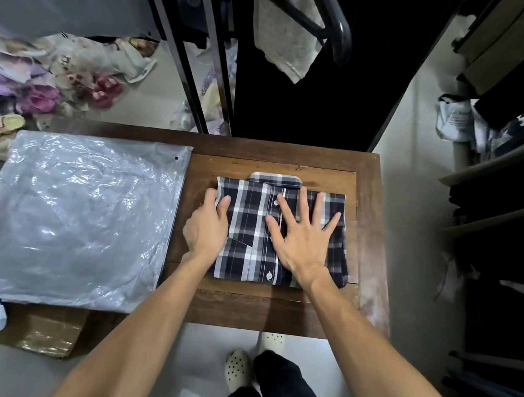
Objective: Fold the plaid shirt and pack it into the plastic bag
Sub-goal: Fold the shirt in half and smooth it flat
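Centrally, wooden table [377,231] bears plaid shirt [250,229], plastic bag [72,219]; cluttered floor [154,101].

Bare wood open along the table's [291,154] far edge and in a strip along its right edge. Left half blocked by the plastic bag [72,219], overhanging the left edge. Middle taken by the folded plaid shirt [250,229]. Narrow bare gap between bag and shirt, partly filled by the left hand [206,228].
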